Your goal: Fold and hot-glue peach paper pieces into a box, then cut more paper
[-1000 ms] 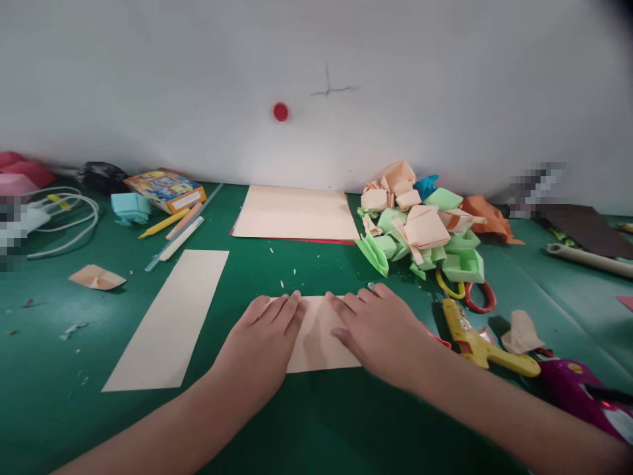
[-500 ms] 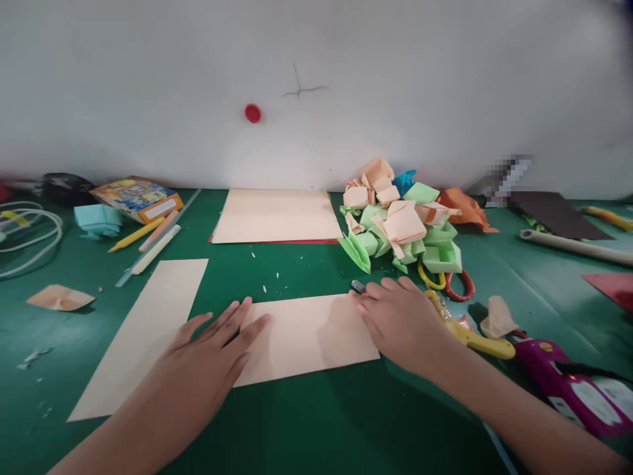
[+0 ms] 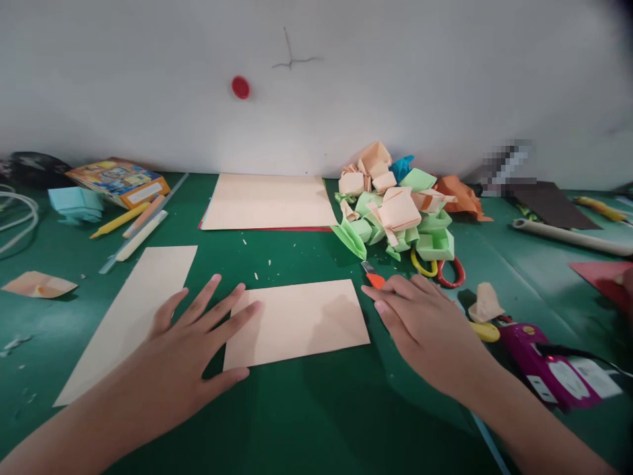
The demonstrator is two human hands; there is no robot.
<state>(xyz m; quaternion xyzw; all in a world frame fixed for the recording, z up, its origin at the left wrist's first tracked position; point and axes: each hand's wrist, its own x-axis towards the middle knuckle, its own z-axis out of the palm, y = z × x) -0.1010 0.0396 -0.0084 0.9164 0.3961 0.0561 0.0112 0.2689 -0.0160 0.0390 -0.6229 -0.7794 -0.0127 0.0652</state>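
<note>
The left hand [image 3: 195, 333] lies flat with fingers spread, its fingertips on the left edge of the folded sheet [image 3: 297, 321] and its palm partly over the long strip [image 3: 131, 316] beside it; it grips nothing. The right hand [image 3: 425, 326] rests palm down with fingers loosely extended, just off the sheet's right edge, its fingertips touching the orange cutter [image 3: 372, 276] without closing on it. The sheet lies flat on the green worktop [image 3: 306, 409] between the two hands. Ahead of the right hand sits a heap of folded paper [image 3: 395, 211], with scissors [image 3: 438, 269] at its near edge. To the right of that hand lie a paper scrap [image 3: 485, 302] and a purple tool [image 3: 546, 366]. Ahead of the sheet lies a larger sheet [image 3: 270, 201]. Far ahead of the left hand are pens [image 3: 131, 221], a box [image 3: 119, 181] and a blue paper shape [image 3: 74, 201].
</note>
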